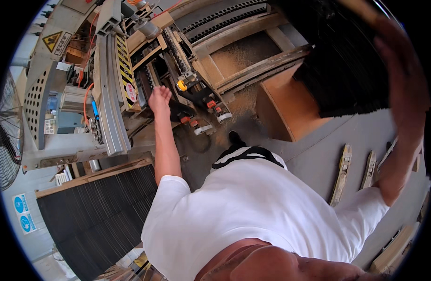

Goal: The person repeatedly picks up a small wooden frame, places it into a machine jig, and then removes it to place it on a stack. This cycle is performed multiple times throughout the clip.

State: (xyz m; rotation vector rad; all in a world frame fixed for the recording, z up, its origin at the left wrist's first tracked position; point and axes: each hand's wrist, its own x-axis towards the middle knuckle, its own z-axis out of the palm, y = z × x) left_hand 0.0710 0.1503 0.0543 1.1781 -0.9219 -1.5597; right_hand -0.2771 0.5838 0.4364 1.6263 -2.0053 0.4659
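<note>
My left hand (160,99) is held out over the near end of the machine, beside its yellow-and-black striped rail (124,65). Its fingers are slightly curled and apart, with nothing seen in them. Just right of it are the machine's dark arms with orange-red parts (210,104) and a yellow knob (181,85). My right arm is raised along the right edge, and my right hand (391,51) is dark and blurred at the upper right. It is nearest to a tall stack of thin black sheets (356,70). Whether its fingers hold anything cannot be made out.
Left of me stands another stack of dark sheets (103,215). A brown wooden box-like block (292,105) is beside the black stack. Wooden strips (342,173) lie on the grey floor at right. A caged fan (8,131) stands far left. Sawdust covers the machine frame (243,56).
</note>
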